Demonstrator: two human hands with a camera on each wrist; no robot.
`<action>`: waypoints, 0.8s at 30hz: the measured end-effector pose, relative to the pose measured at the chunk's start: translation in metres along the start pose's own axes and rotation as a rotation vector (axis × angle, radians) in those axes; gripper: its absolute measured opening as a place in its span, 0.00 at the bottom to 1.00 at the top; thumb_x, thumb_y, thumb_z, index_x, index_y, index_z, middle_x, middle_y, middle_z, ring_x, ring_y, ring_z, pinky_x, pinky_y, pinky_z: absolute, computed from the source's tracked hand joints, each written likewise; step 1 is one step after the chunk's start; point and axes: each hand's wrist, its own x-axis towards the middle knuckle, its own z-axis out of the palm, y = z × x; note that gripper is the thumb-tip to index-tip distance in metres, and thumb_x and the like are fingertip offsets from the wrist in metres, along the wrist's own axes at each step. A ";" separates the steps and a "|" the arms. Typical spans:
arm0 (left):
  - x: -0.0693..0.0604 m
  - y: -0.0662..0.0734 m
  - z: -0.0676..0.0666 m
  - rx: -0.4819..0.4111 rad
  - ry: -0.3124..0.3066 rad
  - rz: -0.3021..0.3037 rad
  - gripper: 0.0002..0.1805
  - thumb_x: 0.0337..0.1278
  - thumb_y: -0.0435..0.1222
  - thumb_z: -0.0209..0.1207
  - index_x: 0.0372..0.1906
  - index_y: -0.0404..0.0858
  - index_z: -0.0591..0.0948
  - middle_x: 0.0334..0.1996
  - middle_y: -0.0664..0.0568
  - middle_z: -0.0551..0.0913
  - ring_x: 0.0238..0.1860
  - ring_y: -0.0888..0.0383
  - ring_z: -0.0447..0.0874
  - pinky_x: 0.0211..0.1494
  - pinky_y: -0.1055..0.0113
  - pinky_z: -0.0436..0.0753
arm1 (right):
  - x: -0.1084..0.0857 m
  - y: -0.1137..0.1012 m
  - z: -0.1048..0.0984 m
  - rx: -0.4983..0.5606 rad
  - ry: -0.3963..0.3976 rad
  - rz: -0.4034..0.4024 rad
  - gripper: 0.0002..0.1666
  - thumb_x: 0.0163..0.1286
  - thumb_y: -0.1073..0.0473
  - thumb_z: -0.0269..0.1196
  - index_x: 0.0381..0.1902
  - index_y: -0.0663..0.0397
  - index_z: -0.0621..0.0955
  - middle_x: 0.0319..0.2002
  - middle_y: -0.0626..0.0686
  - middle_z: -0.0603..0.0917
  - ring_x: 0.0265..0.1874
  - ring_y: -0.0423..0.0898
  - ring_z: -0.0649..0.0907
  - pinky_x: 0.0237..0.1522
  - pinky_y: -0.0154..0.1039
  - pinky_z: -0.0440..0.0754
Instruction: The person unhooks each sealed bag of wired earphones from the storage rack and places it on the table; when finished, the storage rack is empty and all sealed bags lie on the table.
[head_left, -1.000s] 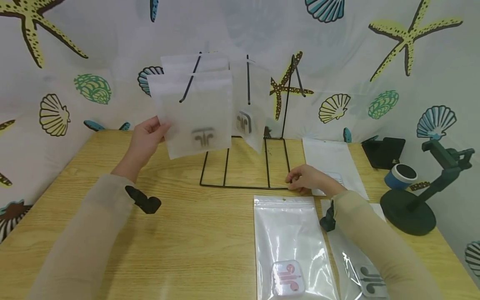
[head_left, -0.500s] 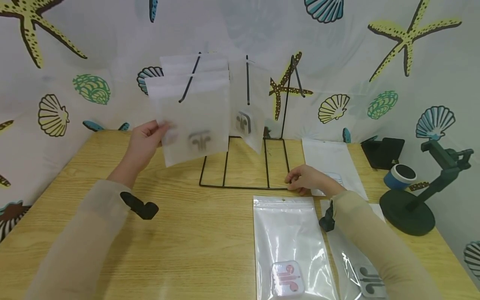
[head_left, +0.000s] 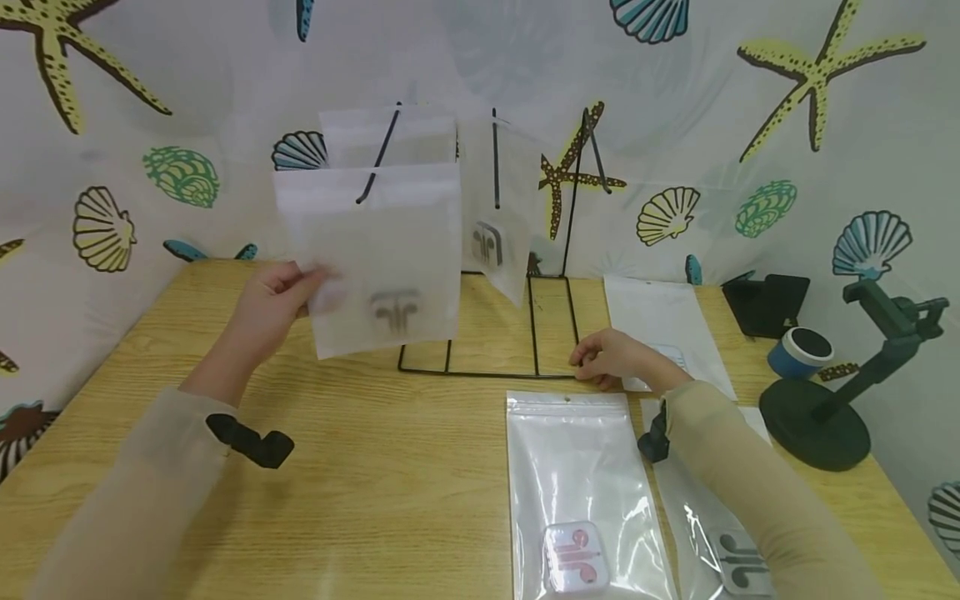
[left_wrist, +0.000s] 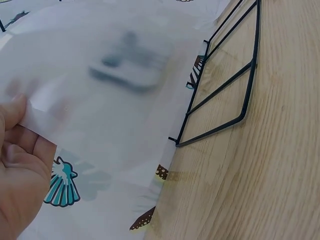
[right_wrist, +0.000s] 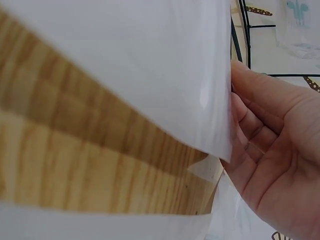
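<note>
My left hand pinches the left edge of a frosted bag that holds an earphone case; the bag is around the left prong of a black wire rack. Another bag shows behind it. In the left wrist view the left hand has its thumb on the bag. From the middle prong hangs a further bag. My right hand grips the rack's front right corner with curled fingers; in the right wrist view the hand partly hides the rack.
Bags with earphone cases lie on the wooden table: one in front, another under the right forearm, a third behind the right hand. At the right stand a dark stand, a blue-white cup and a black object.
The front bag has come down and toward the viewer along the left prong with my left hand, opening a wider gap to the bag behind. My right hand has stayed on the rack corner.
</note>
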 end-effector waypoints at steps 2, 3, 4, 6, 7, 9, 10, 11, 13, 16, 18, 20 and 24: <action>-0.004 0.001 -0.001 -0.037 -0.012 -0.012 0.09 0.62 0.35 0.56 0.40 0.46 0.86 0.42 0.58 0.78 0.39 0.66 0.78 0.37 0.77 0.79 | 0.000 0.000 0.000 -0.003 0.003 -0.001 0.12 0.61 0.64 0.64 0.43 0.62 0.79 0.27 0.53 0.75 0.21 0.45 0.77 0.27 0.38 0.81; -0.007 0.001 -0.001 -0.039 -0.020 -0.016 0.09 0.62 0.35 0.56 0.41 0.46 0.86 0.43 0.58 0.78 0.40 0.66 0.78 0.38 0.76 0.79 | 0.000 0.000 0.000 -0.006 0.004 -0.001 0.12 0.61 0.64 0.64 0.43 0.62 0.79 0.27 0.53 0.75 0.21 0.45 0.77 0.27 0.38 0.81; -0.009 0.002 -0.001 -0.042 -0.029 -0.015 0.09 0.62 0.35 0.55 0.41 0.45 0.86 0.44 0.58 0.77 0.40 0.66 0.79 0.38 0.76 0.79 | 0.000 -0.001 0.001 -0.007 0.005 -0.001 0.12 0.61 0.64 0.64 0.43 0.62 0.79 0.27 0.53 0.75 0.21 0.45 0.77 0.27 0.38 0.81; -0.013 0.003 -0.002 -0.059 -0.051 -0.007 0.10 0.63 0.34 0.55 0.41 0.44 0.85 0.45 0.57 0.78 0.41 0.65 0.79 0.38 0.75 0.80 | 0.000 -0.001 0.001 -0.008 0.004 0.004 0.12 0.61 0.64 0.64 0.43 0.62 0.79 0.27 0.53 0.75 0.22 0.45 0.77 0.27 0.38 0.81; -0.015 0.004 -0.002 -0.062 -0.063 0.001 0.10 0.63 0.33 0.54 0.41 0.43 0.85 0.45 0.57 0.78 0.41 0.64 0.79 0.38 0.74 0.80 | 0.000 -0.001 0.001 -0.007 0.004 0.006 0.12 0.61 0.64 0.64 0.43 0.62 0.79 0.27 0.53 0.75 0.22 0.45 0.77 0.27 0.38 0.81; -0.020 0.006 -0.002 -0.064 -0.082 0.014 0.10 0.64 0.33 0.54 0.41 0.43 0.85 0.45 0.57 0.78 0.41 0.64 0.80 0.38 0.73 0.80 | 0.000 -0.001 0.001 -0.006 0.003 0.011 0.12 0.61 0.65 0.64 0.43 0.62 0.79 0.27 0.53 0.75 0.22 0.45 0.77 0.27 0.38 0.81; -0.022 0.006 -0.002 -0.079 -0.095 0.022 0.11 0.64 0.32 0.53 0.41 0.42 0.85 0.45 0.56 0.78 0.41 0.63 0.80 0.38 0.73 0.80 | 0.000 -0.001 0.001 -0.007 0.003 0.013 0.12 0.61 0.65 0.64 0.43 0.62 0.79 0.27 0.53 0.75 0.22 0.45 0.77 0.27 0.38 0.81; -0.024 0.007 -0.003 -0.092 -0.107 0.029 0.11 0.64 0.31 0.52 0.42 0.41 0.85 0.46 0.56 0.78 0.41 0.63 0.80 0.39 0.72 0.80 | -0.001 -0.001 0.001 -0.008 0.003 0.014 0.12 0.61 0.65 0.64 0.43 0.62 0.79 0.27 0.53 0.75 0.22 0.45 0.77 0.27 0.38 0.81; -0.029 0.007 -0.003 -0.131 -0.136 0.036 0.12 0.65 0.30 0.51 0.42 0.39 0.85 0.46 0.55 0.77 0.42 0.62 0.80 0.39 0.71 0.81 | -0.001 -0.002 0.001 -0.012 0.004 0.016 0.12 0.61 0.64 0.64 0.43 0.62 0.79 0.27 0.53 0.75 0.22 0.46 0.77 0.27 0.38 0.81; -0.034 0.009 -0.003 -0.199 -0.179 0.040 0.13 0.65 0.28 0.49 0.43 0.37 0.84 0.48 0.53 0.76 0.43 0.61 0.79 0.40 0.70 0.81 | -0.001 -0.002 0.000 -0.018 0.004 0.019 0.13 0.61 0.64 0.64 0.44 0.62 0.79 0.27 0.53 0.75 0.23 0.46 0.77 0.27 0.38 0.81; -0.037 0.010 -0.002 -0.226 -0.198 0.040 0.14 0.65 0.27 0.48 0.43 0.37 0.84 0.48 0.54 0.76 0.44 0.61 0.79 0.40 0.70 0.81 | -0.001 -0.002 0.000 -0.020 0.002 0.018 0.13 0.61 0.64 0.64 0.44 0.62 0.79 0.28 0.53 0.75 0.23 0.45 0.77 0.27 0.38 0.81; -0.039 0.011 -0.001 -0.234 -0.214 0.046 0.14 0.66 0.26 0.47 0.43 0.37 0.84 0.48 0.54 0.77 0.44 0.60 0.79 0.40 0.69 0.81 | -0.002 -0.002 0.000 -0.019 0.001 0.017 0.13 0.62 0.64 0.64 0.44 0.62 0.79 0.28 0.53 0.75 0.23 0.45 0.77 0.27 0.38 0.81; -0.046 0.013 0.001 -0.214 -0.227 0.025 0.14 0.66 0.27 0.48 0.43 0.37 0.84 0.48 0.55 0.78 0.44 0.60 0.79 0.40 0.68 0.81 | -0.002 -0.004 0.001 -0.019 0.005 0.016 0.13 0.62 0.64 0.64 0.44 0.62 0.79 0.28 0.53 0.75 0.22 0.45 0.77 0.27 0.38 0.81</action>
